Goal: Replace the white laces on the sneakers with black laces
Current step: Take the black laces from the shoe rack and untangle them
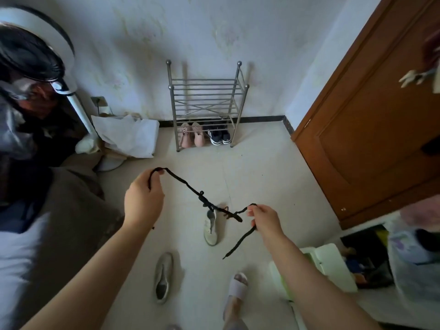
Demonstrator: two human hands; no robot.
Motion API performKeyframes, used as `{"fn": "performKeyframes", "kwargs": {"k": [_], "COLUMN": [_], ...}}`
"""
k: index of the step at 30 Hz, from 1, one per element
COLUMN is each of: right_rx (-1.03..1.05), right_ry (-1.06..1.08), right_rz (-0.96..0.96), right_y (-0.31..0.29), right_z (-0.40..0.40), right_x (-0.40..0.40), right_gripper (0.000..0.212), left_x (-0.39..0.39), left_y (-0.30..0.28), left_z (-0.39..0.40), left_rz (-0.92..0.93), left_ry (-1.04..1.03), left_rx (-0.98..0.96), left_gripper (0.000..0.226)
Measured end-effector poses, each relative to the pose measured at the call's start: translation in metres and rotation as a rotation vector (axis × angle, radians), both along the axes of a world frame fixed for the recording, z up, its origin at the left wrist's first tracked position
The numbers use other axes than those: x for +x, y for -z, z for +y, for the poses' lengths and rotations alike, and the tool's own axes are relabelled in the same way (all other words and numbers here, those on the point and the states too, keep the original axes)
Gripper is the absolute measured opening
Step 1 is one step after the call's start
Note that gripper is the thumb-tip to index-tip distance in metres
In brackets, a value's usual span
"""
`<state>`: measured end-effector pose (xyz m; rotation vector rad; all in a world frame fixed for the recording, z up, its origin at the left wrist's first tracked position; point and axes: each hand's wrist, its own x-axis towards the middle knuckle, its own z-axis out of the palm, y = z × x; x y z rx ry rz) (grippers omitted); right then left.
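A black lace (188,185) stretches in the air between my two hands, with a knotted tangle near its middle. My left hand (144,198) grips one end up at the left. My right hand (263,219) pinches the other part, and a loose tail (238,244) hangs down from it. Below the lace, on the floor, a white sneaker (210,229) lies with its toe toward me. A second, greyish sneaker (163,277) lies nearer to me on the left; it shows no laces.
A metal shoe rack (207,96) stands against the far wall with pink shoes (192,136) and dark sneakers (219,135) at its base. A brown door (371,115) is at right. A white bag (128,135) lies left. My sandalled foot (237,289) and a pale box (331,263) are near.
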<state>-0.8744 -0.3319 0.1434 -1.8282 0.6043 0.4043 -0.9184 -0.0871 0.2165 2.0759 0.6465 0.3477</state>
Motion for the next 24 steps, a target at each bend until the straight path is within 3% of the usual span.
{"fn": "performKeyframes", "kwargs": {"k": [5,10,15,19,21,24], "right_rx": [-0.100,-0.116,0.114,0.340,0.318,0.053], "right_ry": [-0.045,-0.102,0.035,0.025,-0.039,-0.306], "right_rz": [-0.050,-0.139,-0.139,-0.102,-0.066,-0.076], "right_y": [-0.011,-0.017,-0.010,0.003,0.006,0.018], "right_z": [0.008,0.016,0.020,0.046,0.063,0.083], "right_x": [-0.040,-0.069,-0.070,-0.067,-0.065,-0.064], "right_gripper": [0.015,0.015,0.022,0.021,0.022,0.023], "left_x": [-0.036,-0.060,-0.077,-0.081,-0.077,-0.068], "left_y": [0.001,0.015,0.015,0.025,0.031,0.040], "left_z": [0.018,0.029,0.037,0.048,0.055,0.064], "left_rz": [-0.006,-0.001,-0.064,-0.094,-0.083,-0.094], "left_ry": [0.060,0.116,-0.048,-0.142,-0.139,-0.147], "left_rx": [-0.107,0.009,-0.391,-0.702,-0.801,-0.907], "left_gripper": [0.027,0.027,0.023,0.027,0.026,0.020]}}
